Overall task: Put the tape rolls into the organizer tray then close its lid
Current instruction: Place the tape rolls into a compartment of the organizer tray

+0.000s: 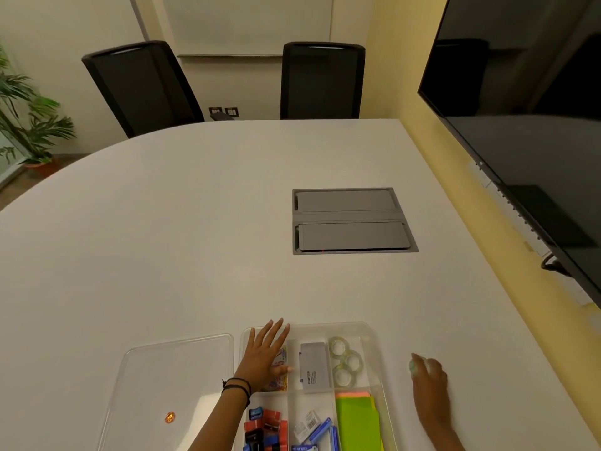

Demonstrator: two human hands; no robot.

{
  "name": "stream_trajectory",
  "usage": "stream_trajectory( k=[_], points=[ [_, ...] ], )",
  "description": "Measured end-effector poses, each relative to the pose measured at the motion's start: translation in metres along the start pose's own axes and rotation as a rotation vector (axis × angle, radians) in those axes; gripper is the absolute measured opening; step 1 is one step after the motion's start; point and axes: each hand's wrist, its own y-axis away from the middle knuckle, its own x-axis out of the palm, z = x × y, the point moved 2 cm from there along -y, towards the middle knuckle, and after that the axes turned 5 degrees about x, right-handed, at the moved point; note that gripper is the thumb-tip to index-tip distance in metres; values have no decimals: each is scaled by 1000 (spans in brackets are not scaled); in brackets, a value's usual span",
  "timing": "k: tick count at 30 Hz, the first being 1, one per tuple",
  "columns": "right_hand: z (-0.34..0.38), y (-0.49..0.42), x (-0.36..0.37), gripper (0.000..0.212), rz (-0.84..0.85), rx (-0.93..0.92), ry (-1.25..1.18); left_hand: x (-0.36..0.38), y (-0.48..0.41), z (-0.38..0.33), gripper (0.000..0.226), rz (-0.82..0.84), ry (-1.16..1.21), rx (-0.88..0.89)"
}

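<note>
**Tape rolls at an open organizer tray**

Head view. A clear tray [367, 330] sits at the near edge of a white table [195, 239], divided into compartments. Its lid [182, 356] lies flat on the table just left of the tray, off the tray, with a small orange sticker [169, 417] near its near end. The left hand [265, 353], fingers spread and flat, rests over the far left compartment, covering a colourful packet [280, 379]; a dark band [236, 387] circles the wrist. Three tape rolls [345, 361] lie together in the far right compartment. Beside them, in the middle compartment, lies a grey box [313, 367]. Nearer compartments hold green sheets [357, 421], red and blue sharpeners [265, 429] and small blue and white packs [312, 429]. The right hand [429, 374] is on the table to the right of the tray, apart from it, fingers curled around a fourth roll [413, 367], which is blurred. Farther along the table is a grey cable hatch [353, 221]. Two black chairs [322, 79] stand at the far side, a dark screen [527, 109] hangs at right, and a plant [29, 109] stands at left.
</note>
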Motion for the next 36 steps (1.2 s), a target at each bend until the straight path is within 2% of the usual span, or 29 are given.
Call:
stream_trajectory(
  k=[2, 5, 7, 9, 11, 14, 16, 19, 29, 36],
  points=[
    [7, 1, -2, 42, 76, -11, 20, -1, 0, -1, 91, -3, 6, -1],
    [31, 1, -12, 39, 222, -23, -288, -2, 1, -1, 91, 17, 1, -8],
    [53, 9, -21, 39, 189, -95, -528, -3, 1, -2, 92, 29, 0, -13],
    [74, 20, -25, 41, 189, -216, -624, -5, 1, -3, 92, 36, 4, -13],
    [87, 28, -22, 43, 254, -351, -544, -7, 0, -5, 92, 46, 8, -16],
    [94, 27, -12, 46, 295, -478, -256, -8, -1, -6, 91, 64, -8, -23],
    [96, 26, -6, 48, 285, -527, -56, -9, -1, -7, 91, 74, -25, -25],
    [99, 26, -1, 48, 304, -547, 57, -10, -1, -7, 90, 81, -36, -25],
    [100, 26, 3, 47, 294, -547, 130, -7, -2, -5, 89, 83, -33, -10],
    [126, 22, -3, 33, 222, -545, 61, -8, -1, -6, 88, 87, -23, -5]
  ],
)
